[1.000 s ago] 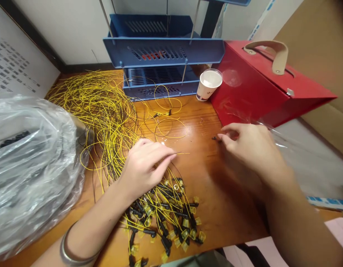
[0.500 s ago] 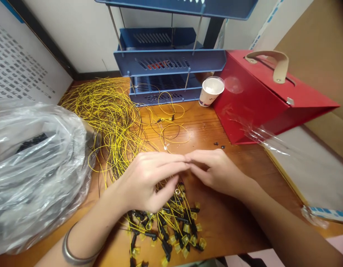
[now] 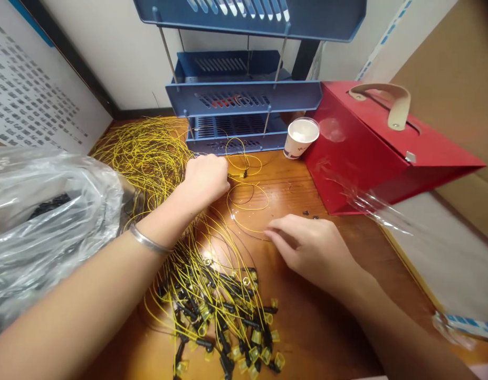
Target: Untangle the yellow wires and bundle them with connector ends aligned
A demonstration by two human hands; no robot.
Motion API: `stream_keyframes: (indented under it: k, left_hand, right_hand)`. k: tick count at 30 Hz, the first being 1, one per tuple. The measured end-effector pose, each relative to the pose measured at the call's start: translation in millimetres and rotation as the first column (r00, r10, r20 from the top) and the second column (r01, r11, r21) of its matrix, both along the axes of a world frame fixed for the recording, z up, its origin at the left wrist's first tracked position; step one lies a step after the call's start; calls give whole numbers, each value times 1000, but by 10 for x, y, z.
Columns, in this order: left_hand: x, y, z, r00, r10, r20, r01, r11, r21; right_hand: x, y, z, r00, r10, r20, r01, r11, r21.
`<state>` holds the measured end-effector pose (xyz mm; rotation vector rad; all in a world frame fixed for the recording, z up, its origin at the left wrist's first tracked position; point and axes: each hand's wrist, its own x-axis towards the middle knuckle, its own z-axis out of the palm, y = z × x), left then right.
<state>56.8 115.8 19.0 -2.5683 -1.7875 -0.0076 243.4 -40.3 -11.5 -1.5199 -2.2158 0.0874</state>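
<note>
My right hand (image 3: 313, 248) pinches the end of a thin yellow wire (image 3: 249, 228) between thumb and fingertips, just above the table. A dark strand runs beside that wire, which curves back in loops toward the blue rack. My left hand (image 3: 207, 180) is reached forward, its fingers curled closed near the rack's lower edge; what they hold is hidden. A small black connector (image 3: 245, 173) lies just right of it. Below the left forearm spreads a bundle of yellow and black wires (image 3: 192, 253), ending in black plugs with clear yellow caps (image 3: 256, 336).
A tangled heap of yellow wire (image 3: 144, 153) lies at the back left, beside a clear plastic bag (image 3: 69, 221). Behind stand a blue tiered rack (image 3: 244, 100), a paper cup (image 3: 301, 138) and a red box (image 3: 358, 158). Small black bits (image 3: 306, 212) lie on the wooden table (image 3: 299, 327).
My left hand has moved away from the right fingertips, forward and left toward the rack, and its fingers have curled closed. The right hand has stayed nearly in place, the wire now visible in it.
</note>
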Motion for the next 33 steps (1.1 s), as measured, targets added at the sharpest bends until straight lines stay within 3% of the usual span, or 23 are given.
stream_keyframes:
  k: [11, 23, 28, 33]
  left_hand:
    - [-126, 48, -109, 990, -36, 134, 39, 999, -21]
    - [-149, 143, -235, 982, -59, 179, 73, 995, -72]
    - [-76, -24, -139, 939, -166, 300, 194, 979, -64]
    - [24, -329, 74, 808, -282, 517, 404, 904, -139]
  right_hand:
    - [-18, 17, 6, 998, -32, -60, 34, 999, 32]
    - [-31, 14, -22, 997, -5, -81, 8, 999, 40]
    - [-15, 12, -16, 995, -31, -96, 38, 997, 68]
    - [-19, 31, 2, 973, -85, -216, 121, 980, 159]
